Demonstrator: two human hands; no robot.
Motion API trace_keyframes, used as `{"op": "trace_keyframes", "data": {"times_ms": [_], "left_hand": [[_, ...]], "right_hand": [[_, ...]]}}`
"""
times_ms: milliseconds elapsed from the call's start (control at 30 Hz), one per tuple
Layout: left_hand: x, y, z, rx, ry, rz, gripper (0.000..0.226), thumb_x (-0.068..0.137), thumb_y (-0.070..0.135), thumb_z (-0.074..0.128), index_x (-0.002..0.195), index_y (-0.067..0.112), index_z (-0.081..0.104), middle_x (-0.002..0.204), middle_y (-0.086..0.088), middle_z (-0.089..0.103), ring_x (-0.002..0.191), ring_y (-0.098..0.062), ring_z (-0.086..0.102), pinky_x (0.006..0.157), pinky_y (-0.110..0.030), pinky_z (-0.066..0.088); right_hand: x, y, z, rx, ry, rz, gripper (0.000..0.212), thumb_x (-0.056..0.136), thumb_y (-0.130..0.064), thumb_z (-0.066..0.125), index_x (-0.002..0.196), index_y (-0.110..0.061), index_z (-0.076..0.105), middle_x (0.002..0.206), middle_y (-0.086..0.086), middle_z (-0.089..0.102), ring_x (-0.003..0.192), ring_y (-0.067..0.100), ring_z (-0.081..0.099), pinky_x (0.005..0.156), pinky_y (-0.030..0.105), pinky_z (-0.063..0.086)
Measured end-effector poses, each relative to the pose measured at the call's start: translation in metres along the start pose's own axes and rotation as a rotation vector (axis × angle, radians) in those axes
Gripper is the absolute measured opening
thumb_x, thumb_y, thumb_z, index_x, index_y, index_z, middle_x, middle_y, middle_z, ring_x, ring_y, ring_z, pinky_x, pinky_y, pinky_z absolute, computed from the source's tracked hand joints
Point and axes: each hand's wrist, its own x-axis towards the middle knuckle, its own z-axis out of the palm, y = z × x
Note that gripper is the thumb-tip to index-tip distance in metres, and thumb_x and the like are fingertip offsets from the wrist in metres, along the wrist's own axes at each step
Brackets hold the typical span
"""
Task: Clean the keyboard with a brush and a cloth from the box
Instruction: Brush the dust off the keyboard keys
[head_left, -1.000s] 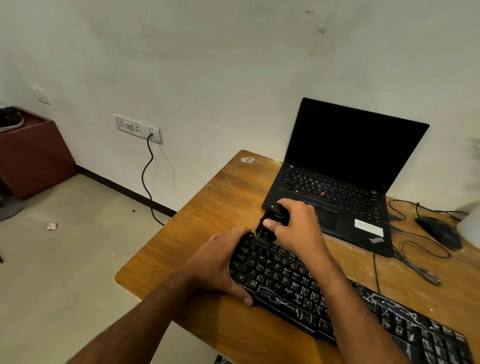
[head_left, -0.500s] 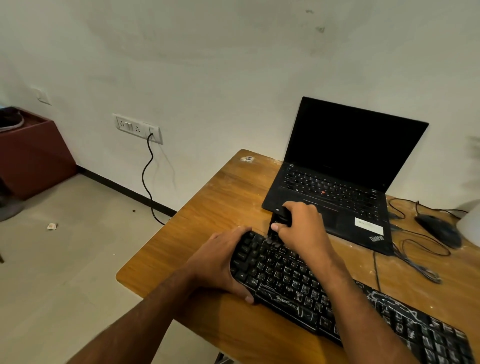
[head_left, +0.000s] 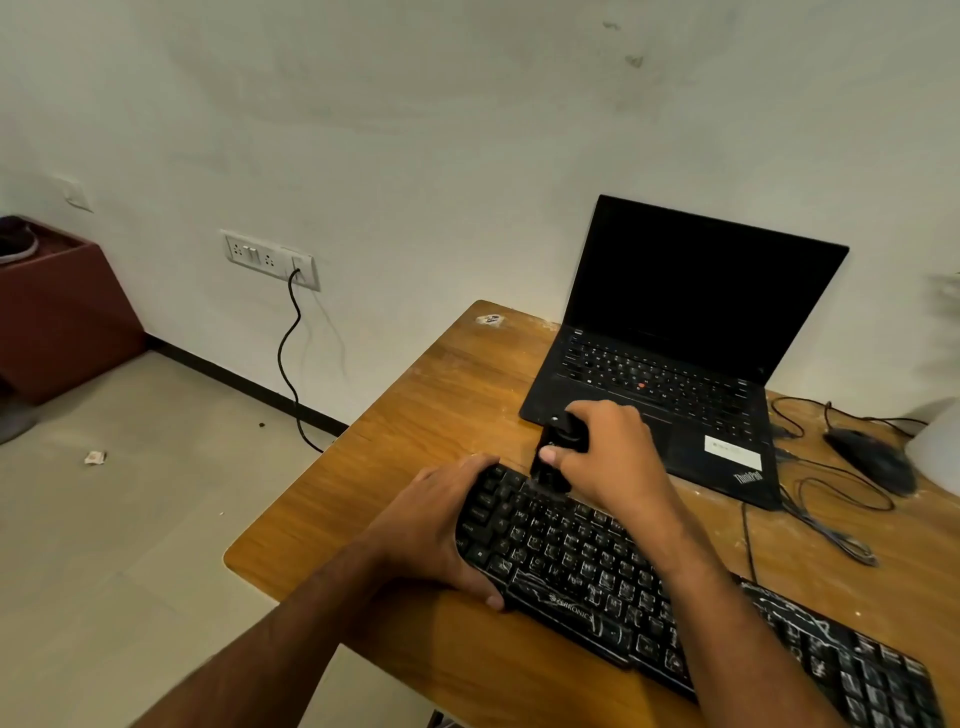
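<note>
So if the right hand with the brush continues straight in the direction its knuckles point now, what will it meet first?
Most likely the open black laptop. The right hand holds the small black brush at the far edge of the black dusty keyboard, and the laptop's front corner lies directly beyond it. Depth is unclear.

The right hand (head_left: 610, 457) wraps most of the black brush (head_left: 558, 457), so only its top and its blurred lower end at the keys show. The keyboard (head_left: 675, 597) runs off the frame toward 4 o'clock, its middle crossed by the right forearm and its left end under the left hand (head_left: 441, 530). At 3 o'clock a pale object (head_left: 937, 452) is cut by the edge and too blurred to name.
</note>
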Motion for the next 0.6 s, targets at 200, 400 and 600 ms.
{"op": "trace_keyframes", "data": {"times_ms": [200, 400, 600], "left_hand": [[0.0, 0.0, 0.0, -0.003, -0.009, 0.001, 0.141, 0.049, 0.08, 0.086, 0.16, 0.032, 0.015, 0.159, 0.021, 0.034, 0.145, 0.005, 0.028, 0.126, -0.034, 0.015], [0.0, -0.002, 0.0, -0.004, -0.005, 0.017, 0.139, 0.049, 0.08, 0.086, 0.159, 0.034, 0.015, 0.157, 0.022, 0.035, 0.144, 0.007, 0.029, 0.125, -0.033, 0.015], [-0.001, 0.0, 0.0, -0.013, -0.004, 0.019, 0.137, 0.049, 0.08, 0.085, 0.158, 0.035, 0.016, 0.156, 0.022, 0.035, 0.143, 0.006, 0.029, 0.123, -0.03, 0.015]], "right_hand": [[-0.005, 0.006, 0.002, -0.101, -0.081, 0.051, 0.022, 0.08, -0.027, 0.081, 0.085, -0.021, 0.061, 0.087, -0.002, 0.064, 0.087, 0.02, 0.061, 0.071, 0.029, 0.042], [-0.002, 0.005, -0.002, -0.004, 0.023, 0.03, 0.024, 0.079, -0.028, 0.082, 0.096, -0.018, 0.068, 0.089, -0.003, 0.065, 0.089, 0.019, 0.061, 0.077, 0.029, 0.046], [-0.003, 0.011, 0.004, -0.052, -0.07, 0.073, 0.024, 0.079, -0.029, 0.083, 0.091, -0.021, 0.064, 0.091, -0.002, 0.064, 0.088, 0.019, 0.059, 0.073, 0.029, 0.042]]}}
